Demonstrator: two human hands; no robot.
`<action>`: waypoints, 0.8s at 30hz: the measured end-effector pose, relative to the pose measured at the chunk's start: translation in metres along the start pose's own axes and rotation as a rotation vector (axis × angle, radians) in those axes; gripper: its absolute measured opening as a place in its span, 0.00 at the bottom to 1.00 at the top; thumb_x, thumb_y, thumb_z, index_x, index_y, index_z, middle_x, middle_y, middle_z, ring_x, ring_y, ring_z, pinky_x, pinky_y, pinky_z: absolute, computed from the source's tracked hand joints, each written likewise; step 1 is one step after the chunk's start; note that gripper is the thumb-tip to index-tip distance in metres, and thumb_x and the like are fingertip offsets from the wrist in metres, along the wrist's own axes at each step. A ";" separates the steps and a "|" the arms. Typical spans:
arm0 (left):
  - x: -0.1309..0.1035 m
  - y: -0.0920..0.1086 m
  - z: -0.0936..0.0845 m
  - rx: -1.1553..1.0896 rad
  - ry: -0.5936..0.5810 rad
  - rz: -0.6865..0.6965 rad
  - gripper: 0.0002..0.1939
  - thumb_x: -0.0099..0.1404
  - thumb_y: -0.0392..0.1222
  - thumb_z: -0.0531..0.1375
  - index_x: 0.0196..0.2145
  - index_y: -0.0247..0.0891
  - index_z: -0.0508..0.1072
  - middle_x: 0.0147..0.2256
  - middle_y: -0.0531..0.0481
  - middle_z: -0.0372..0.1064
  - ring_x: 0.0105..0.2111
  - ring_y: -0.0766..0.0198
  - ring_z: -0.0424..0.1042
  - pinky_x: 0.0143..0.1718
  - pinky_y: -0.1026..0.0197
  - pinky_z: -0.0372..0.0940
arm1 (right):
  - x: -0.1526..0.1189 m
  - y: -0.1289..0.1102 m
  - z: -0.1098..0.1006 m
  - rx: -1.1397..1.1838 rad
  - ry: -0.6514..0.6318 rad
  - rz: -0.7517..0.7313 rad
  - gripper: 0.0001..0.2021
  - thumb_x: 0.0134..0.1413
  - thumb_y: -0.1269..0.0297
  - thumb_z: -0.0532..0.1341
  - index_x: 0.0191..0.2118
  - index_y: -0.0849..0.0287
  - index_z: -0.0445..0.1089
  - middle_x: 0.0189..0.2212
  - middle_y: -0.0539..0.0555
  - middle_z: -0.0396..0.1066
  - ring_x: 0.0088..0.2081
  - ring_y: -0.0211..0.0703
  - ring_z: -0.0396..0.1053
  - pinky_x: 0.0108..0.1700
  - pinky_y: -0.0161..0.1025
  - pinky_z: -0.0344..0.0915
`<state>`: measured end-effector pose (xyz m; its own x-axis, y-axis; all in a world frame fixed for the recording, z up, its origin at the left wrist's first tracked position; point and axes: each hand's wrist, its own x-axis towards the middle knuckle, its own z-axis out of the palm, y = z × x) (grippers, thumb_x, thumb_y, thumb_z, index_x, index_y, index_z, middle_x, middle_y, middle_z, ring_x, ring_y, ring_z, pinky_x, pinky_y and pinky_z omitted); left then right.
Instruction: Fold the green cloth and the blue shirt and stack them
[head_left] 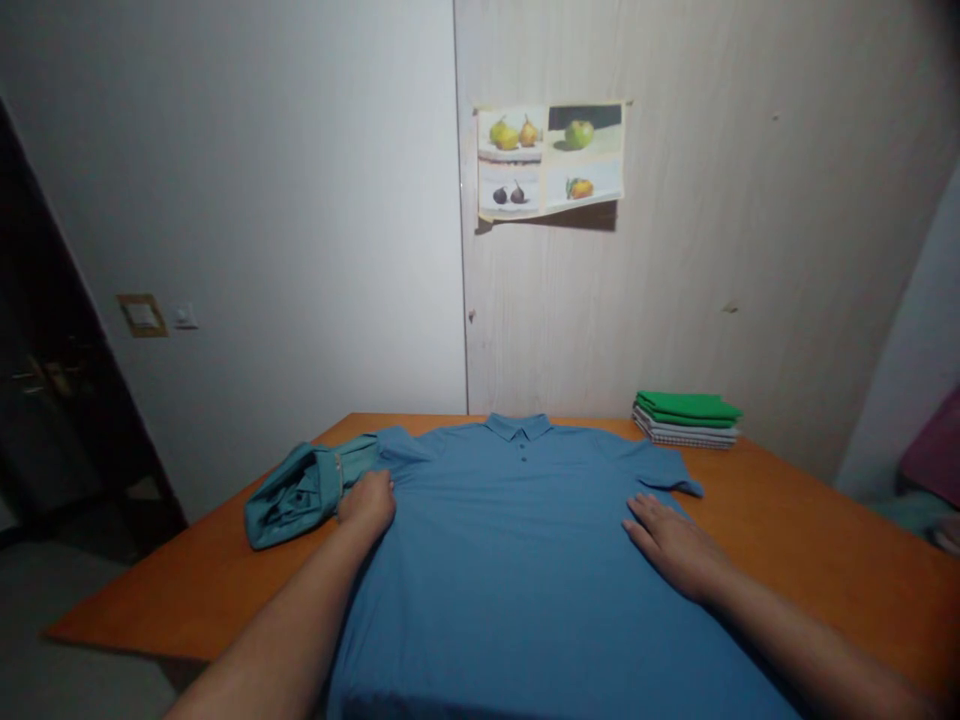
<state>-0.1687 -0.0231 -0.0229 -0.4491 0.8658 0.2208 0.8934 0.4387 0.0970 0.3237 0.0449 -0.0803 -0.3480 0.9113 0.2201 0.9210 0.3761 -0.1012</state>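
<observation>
A blue short-sleeved polo shirt [517, 560] lies spread face up, its collar at the far side and its hem toward me. At the shirt's left edge, just below the sleeve, my left hand [369, 503] is closed on the fabric, with small creases running from it. My right hand [671, 540] rests flat on the shirt's right side below the other sleeve, fingers stretched out. Close beside my left hand is a bunched teal garment [300, 495], partly rolled and open at its near end.
The orange-brown table [795, 540] reaches back to the wall. At its far right stands a stack of folded cloths [686, 418], green on top of grey and checked ones. A fruit picture sheet [551, 160] hangs on the wall panel. A dark doorway [60, 370] is at left.
</observation>
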 end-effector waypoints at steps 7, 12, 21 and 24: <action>-0.014 0.001 -0.012 -0.060 0.004 0.035 0.16 0.71 0.44 0.48 0.42 0.40 0.74 0.43 0.39 0.76 0.42 0.50 0.76 0.38 0.55 0.66 | 0.002 0.003 0.001 -0.002 0.003 -0.003 0.34 0.67 0.46 0.46 0.65 0.68 0.63 0.66 0.66 0.59 0.68 0.57 0.55 0.68 0.52 0.51; -0.056 0.003 -0.021 -0.107 0.067 0.116 0.16 0.70 0.47 0.51 0.47 0.40 0.74 0.48 0.39 0.73 0.47 0.50 0.72 0.46 0.55 0.64 | 0.002 0.005 0.000 -0.009 -0.002 -0.010 0.34 0.67 0.47 0.45 0.65 0.69 0.63 0.66 0.67 0.59 0.68 0.58 0.54 0.68 0.51 0.51; -0.115 -0.024 -0.030 -0.176 0.006 0.085 0.10 0.61 0.48 0.58 0.37 0.40 0.72 0.40 0.43 0.71 0.41 0.52 0.70 0.36 0.58 0.59 | 0.005 0.011 0.003 -0.047 -0.020 -0.027 0.34 0.67 0.48 0.44 0.65 0.70 0.63 0.65 0.67 0.59 0.67 0.59 0.55 0.67 0.52 0.53; -0.128 -0.034 -0.035 -0.224 0.025 0.061 0.05 0.60 0.43 0.57 0.32 0.41 0.70 0.36 0.45 0.70 0.37 0.55 0.70 0.33 0.59 0.57 | 0.006 0.013 0.003 -0.049 -0.017 -0.021 0.33 0.66 0.48 0.45 0.64 0.69 0.64 0.65 0.67 0.60 0.67 0.59 0.56 0.67 0.52 0.53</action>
<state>-0.1410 -0.1576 -0.0203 -0.3960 0.8816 0.2568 0.9008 0.3187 0.2951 0.3326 0.0558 -0.0836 -0.3699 0.9061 0.2053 0.9208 0.3870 -0.0489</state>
